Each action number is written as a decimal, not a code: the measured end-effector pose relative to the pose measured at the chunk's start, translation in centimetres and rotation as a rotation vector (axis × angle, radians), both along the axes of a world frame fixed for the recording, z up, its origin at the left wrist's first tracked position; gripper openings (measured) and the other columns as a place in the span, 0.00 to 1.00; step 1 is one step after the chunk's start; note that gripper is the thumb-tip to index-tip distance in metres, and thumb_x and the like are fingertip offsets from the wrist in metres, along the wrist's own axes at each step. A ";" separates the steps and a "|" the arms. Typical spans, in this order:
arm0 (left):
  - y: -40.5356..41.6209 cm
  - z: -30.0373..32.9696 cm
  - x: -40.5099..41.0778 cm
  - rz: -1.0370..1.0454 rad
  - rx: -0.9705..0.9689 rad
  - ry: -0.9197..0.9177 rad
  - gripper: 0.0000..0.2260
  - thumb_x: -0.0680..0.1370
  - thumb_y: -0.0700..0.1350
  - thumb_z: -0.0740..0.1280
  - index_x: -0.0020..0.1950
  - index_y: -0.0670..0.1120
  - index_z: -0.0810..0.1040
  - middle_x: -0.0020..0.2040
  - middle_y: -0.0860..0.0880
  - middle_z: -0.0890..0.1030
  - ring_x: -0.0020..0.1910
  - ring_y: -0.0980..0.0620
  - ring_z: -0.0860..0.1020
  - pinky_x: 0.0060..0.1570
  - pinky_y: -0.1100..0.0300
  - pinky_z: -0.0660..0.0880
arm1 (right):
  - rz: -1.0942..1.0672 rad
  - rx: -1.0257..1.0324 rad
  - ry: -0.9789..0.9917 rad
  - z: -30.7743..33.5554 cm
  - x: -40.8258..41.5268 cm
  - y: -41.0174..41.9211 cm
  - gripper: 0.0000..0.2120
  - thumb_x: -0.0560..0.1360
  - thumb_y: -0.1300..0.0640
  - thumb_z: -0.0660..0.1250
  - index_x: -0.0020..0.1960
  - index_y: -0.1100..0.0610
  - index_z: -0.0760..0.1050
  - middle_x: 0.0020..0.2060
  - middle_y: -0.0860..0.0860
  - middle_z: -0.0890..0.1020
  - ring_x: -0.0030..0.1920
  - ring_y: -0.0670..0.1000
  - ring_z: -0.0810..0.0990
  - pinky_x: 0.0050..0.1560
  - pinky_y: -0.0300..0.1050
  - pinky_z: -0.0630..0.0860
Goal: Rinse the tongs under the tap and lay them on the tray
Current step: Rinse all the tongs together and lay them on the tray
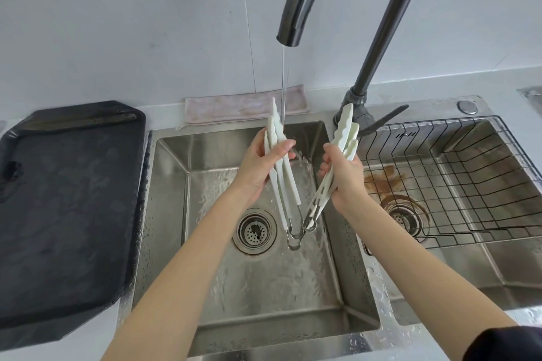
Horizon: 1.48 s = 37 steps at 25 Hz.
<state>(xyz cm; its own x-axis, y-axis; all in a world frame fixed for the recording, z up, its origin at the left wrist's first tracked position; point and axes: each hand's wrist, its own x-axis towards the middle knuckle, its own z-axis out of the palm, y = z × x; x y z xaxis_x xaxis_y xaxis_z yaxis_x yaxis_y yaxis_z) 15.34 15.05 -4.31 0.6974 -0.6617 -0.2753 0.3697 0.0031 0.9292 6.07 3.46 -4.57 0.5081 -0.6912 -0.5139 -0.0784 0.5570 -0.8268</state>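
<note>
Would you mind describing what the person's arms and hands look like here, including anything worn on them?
Both forearms are bare from wrist to elbow. The left hand and the right hand wear no gloves, and no rings, watch or bracelet can be seen. The only clothing in view is a dark sleeve, bunched high on the right arm at the bottom right corner of the picture. No sleeve shows on the left arm.

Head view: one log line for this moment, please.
phase: rinsing | left hand: grips tongs under running tap | right hand: holds second bunch aside | tray: no tongs
</note>
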 end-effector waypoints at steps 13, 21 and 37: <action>4.1 -1.2 -0.4 0.245 -0.076 0.196 0.10 0.75 0.44 0.65 0.56 0.50 0.72 0.43 0.50 0.83 0.40 0.52 0.84 0.42 0.58 0.81 | 0.388 -0.125 0.109 1.6 3.1 1.7 0.13 0.72 0.55 0.70 0.53 0.58 0.72 0.36 0.50 0.76 0.35 0.47 0.76 0.40 0.42 0.75; 5.7 -0.5 0.6 0.203 -0.095 0.175 0.10 0.74 0.43 0.67 0.54 0.51 0.72 0.45 0.50 0.83 0.46 0.49 0.84 0.38 0.51 0.82 | 0.406 -0.215 0.043 3.0 5.4 2.5 0.12 0.74 0.54 0.67 0.54 0.60 0.73 0.36 0.49 0.78 0.35 0.46 0.77 0.42 0.40 0.77; 5.4 0.6 -0.4 0.160 -0.072 0.117 0.06 0.75 0.39 0.66 0.51 0.46 0.75 0.39 0.54 0.85 0.42 0.54 0.84 0.39 0.57 0.82 | 0.382 -0.108 0.143 3.5 -0.4 -3.3 0.22 0.79 0.50 0.58 0.70 0.59 0.65 0.62 0.56 0.77 0.57 0.53 0.78 0.59 0.47 0.73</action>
<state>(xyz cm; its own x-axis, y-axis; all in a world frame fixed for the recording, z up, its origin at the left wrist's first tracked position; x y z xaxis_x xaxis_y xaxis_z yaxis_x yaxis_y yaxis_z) 14.95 20.45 -3.71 0.7610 -0.5663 -0.3167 0.4648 0.1353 0.8750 5.67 0.15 -1.05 0.6673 -0.5207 -0.5325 -0.3807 0.3760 -0.8448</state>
